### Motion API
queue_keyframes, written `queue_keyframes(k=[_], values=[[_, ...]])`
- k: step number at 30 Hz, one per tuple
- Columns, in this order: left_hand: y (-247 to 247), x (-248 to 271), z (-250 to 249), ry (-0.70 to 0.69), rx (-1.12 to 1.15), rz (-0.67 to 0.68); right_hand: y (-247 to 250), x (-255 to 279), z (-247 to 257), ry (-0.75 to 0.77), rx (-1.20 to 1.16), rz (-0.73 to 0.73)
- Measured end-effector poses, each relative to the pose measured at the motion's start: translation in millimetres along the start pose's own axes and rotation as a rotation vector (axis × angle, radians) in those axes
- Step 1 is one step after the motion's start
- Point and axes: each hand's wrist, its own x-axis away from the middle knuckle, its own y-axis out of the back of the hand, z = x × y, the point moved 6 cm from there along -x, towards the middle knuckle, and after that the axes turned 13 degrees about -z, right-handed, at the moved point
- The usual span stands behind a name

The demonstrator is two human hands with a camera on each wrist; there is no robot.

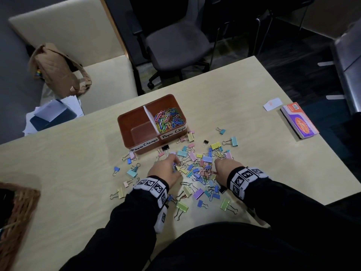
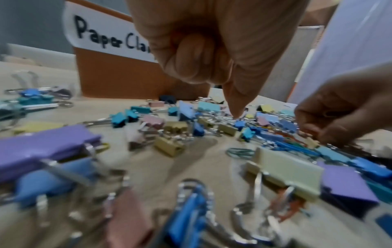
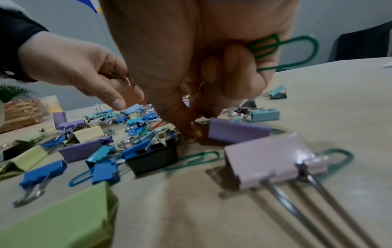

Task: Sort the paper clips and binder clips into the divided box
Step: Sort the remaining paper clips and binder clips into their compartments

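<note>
Box (image 1: 125, 124): a brown box with two parts, standing on the table (image 1: 68, 153). This is the landmark.
Right part of box: full of paper clips (image 1: 169, 119). Its label says "Paper Clips".
Left part of box: nothing in it yet. Its label says "Paper Clamps".
Pile (image 1: 197, 169): binder clips of many colors, with a few paper clips mixed in, lying on the table just in front of the box.
Left hand (image 1: 166, 171): down in the pile, in front of the left part of the box. Its fingers are curled and one finger points down into the clips. The right wrist view shows something small and dark between its fingers, so it seems to hold a clip, but I cannot tell which kind.
Right hand (image 1: 227, 168): down in the pile, in front of the box and to its right. It keeps a green paper clip (image 3: 284, 52) tucked under curled fingers and pinches at an orange one on the table.
Step now: I think the last paper clips are being picked out of the pile.
Next move: carry the paper clips to the right part of the box and drop them in. Then the binder clips should go in the left part.
Take care: the thin paper clips lie under binder clips, so pinch them by a loop.
</note>
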Motion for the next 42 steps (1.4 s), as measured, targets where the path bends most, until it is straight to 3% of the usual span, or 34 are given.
queue_keyframes(k=[3,6,10,16,24,29,34,42], values=[[-7,6,-27,-0.191,-0.057,0.028,4,1,-3,0.011,-0.079,-0.048],[-20,11,-52,-0.352,-0.099,0.072,15,1,-25,-0.092,-0.285,-0.142],[-32,10,-61,-0.423,-0.185,0.129,29,2,-52,-0.18,-0.524,-0.209],[-30,5,-55,-0.403,-0.217,0.105,17,-2,-45,-0.108,-0.332,-0.098],[-27,13,-52,-0.488,-0.205,0.098,6,10,-19,0.23,0.11,0.007],[-40,14,-62,-0.557,-0.321,0.2,5,10,-11,0.393,0.309,0.008],[-45,17,-76,-0.636,-0.478,0.228,4,10,-3,0.409,0.336,0.048],[-51,12,-80,-0.611,-0.499,0.23,-3,12,1,0.399,0.359,0.094]])
